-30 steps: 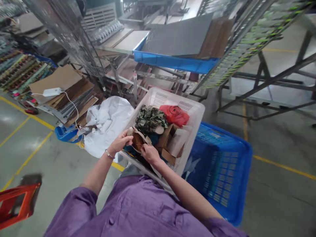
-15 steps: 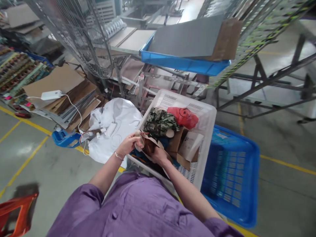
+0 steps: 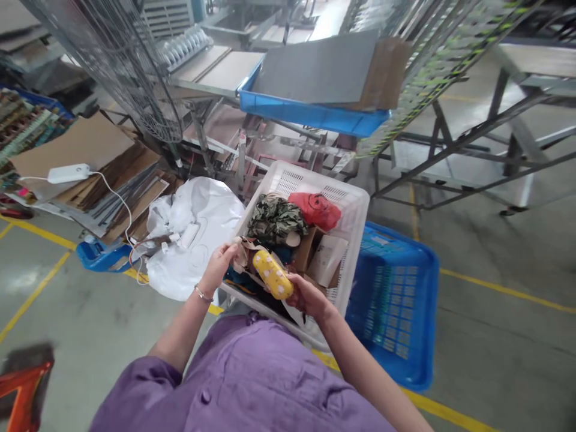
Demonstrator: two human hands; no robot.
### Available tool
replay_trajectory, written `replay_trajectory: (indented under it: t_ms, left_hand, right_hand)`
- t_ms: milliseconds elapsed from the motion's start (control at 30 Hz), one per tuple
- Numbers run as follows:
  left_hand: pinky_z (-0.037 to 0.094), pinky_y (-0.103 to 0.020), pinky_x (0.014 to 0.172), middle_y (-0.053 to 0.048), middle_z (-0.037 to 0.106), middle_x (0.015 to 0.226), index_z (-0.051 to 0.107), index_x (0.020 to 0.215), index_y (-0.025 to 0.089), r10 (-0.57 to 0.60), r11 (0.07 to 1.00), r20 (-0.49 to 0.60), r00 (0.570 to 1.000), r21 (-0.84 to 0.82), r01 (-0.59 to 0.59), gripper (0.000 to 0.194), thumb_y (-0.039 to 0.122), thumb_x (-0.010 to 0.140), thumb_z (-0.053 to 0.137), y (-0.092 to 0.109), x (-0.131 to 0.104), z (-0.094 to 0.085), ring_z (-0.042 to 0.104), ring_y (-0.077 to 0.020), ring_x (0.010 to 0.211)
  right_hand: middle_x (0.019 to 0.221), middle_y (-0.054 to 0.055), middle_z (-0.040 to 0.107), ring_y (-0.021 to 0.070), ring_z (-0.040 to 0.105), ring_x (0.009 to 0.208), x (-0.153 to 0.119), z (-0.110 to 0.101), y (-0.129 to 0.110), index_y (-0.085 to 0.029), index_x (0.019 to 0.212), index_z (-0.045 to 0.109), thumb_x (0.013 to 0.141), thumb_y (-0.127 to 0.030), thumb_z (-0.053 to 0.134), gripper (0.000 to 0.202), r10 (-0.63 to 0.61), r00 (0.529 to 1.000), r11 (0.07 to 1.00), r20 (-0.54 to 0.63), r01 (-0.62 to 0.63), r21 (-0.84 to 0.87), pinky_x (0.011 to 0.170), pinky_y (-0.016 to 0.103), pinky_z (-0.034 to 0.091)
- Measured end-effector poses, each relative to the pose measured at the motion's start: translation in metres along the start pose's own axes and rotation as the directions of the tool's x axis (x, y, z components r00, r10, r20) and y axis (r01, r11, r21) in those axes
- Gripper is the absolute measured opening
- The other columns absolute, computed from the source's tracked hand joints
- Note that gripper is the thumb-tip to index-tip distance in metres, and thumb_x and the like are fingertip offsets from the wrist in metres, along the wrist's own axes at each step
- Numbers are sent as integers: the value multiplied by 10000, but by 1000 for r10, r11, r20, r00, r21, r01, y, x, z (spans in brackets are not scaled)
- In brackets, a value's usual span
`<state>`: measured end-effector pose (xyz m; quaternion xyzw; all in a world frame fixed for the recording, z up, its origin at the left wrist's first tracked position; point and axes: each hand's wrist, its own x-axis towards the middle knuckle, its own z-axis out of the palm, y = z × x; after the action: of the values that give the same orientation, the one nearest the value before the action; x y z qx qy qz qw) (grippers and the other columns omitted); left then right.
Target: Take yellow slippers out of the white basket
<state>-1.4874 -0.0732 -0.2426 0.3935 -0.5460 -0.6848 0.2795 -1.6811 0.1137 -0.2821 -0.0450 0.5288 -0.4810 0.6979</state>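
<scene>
While the right hand grips a yellow spotted case, the left hand pinches open a brown paper bag.

Looks like the pulling-stuff-out step: case sits just above the bag, over the near edge of the white basket. Next it needs a steady hold and a free spot, maybe the blue crate beside it.

The yellow case looked smooth and glossy; the white basket was perforated plastic, the bag creased brown paper.
</scene>
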Motion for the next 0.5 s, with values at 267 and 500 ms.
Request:
replay_trajectory:
  t_ms: [267, 500]
  left_hand:
    - [490, -276, 816, -132, 622, 1103, 614, 1166, 111, 31, 971, 429, 903, -229, 75, 658, 623, 785, 775, -12, -61, 57, 605, -193, 968]
    - [479, -420, 1067, -199, 567, 1349, 619, 1274, 81, 51, 696, 621, 782, -583, 418, 728, 530, 749, 847, -27, -62, 87, 603, -283, 1193]
  right_hand:
    - [1255, 212, 611, -45, 206, 433, -54, 0, 27, -139, 1397, 633, 1028, -482, 548, 511, -428, 621, 806, 656, -65, 588, 474, 74, 397]
    - [609, 24, 550, -7, 202, 365, -65, 9, 19, -46, 1088, 637, 729, -676, 824, 749, -200, 953, 951, 227, 133, 279, 354, 116, 272]
